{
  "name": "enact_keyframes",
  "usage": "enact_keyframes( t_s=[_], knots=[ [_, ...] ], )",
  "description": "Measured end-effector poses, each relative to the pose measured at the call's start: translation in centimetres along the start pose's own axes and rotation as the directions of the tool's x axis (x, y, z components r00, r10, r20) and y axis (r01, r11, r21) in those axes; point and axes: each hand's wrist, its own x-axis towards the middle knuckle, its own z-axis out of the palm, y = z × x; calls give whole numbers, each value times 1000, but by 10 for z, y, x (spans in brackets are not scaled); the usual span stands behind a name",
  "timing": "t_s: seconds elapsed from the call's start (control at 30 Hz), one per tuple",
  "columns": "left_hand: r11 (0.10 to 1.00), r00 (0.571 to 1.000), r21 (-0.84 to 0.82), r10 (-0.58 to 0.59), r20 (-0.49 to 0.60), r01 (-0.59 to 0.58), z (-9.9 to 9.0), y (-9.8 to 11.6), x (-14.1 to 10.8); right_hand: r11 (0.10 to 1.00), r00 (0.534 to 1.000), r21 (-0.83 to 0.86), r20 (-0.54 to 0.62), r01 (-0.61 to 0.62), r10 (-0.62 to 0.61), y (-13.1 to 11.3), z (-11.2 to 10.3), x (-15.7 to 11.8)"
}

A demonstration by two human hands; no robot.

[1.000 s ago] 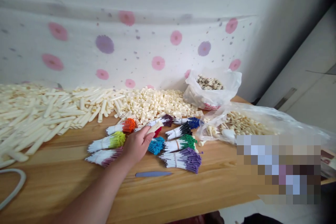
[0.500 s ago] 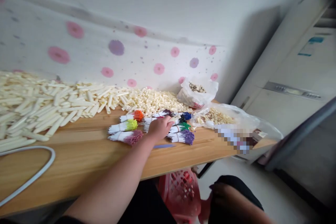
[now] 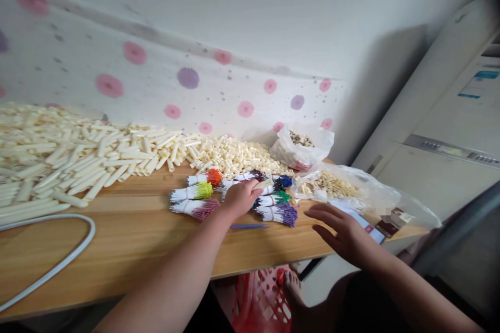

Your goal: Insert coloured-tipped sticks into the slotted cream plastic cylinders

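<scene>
My left hand (image 3: pixel 242 199) is closed on a short cream plastic piece (image 3: pixel 264 183) that pokes out past its fingertips. It hovers over rubber-banded bundles of thin white sticks with coloured ends, and hides some of them. Beside it lie the yellow-ended bundle (image 3: pixel 190 192), the green-ended bundle (image 3: pixel 275 198) and the purple-ended bundle (image 3: pixel 276 213). A thin purple pen-like stick (image 3: pixel 249 226) rests on the wood in front. My right hand (image 3: pixel 340 229) is empty, fingers apart, over the table's front edge near a pale blue and white packet (image 3: pixel 357 218).
Cream plastic tubes (image 3: pixel 89 158) are heaped along the wall, with small cream rings (image 3: pixel 238 154) next to them. Plastic bags (image 3: pixel 322 145) of small parts stand at the right. A white cable (image 3: pixel 84 242) curves at the left. Below is a red stool (image 3: pixel 260 302).
My right hand has risen from my lap to the table's edge, its fingers spreading. My left hand stays over the bundles with the cream piece. The view has shifted slightly.
</scene>
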Motion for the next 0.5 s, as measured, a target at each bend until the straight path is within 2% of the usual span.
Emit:
enact_keyframes(
  t_s=[0.1,0.17,0.3,0.4,0.5],
  knots=[
    [998,1000,-67,11,29,-9,3,1,1,973,985,-177,-55,149,-161,4,17,53],
    [983,999,-183,13,45,-5,7,1,2,927,966,-295,-41,233,-255,9,30,84],
    [892,989,-443,-30,145,92,16,2,4,848,945,-431,43,309,-323,19,57,128],
    [891,978,-422,-96,183,166,18,8,5,839,939,-451,-3,305,-343,28,72,142],
    [927,970,-298,-193,147,229,18,16,5,858,922,-416,-101,302,-373,35,82,149]
  ],
)
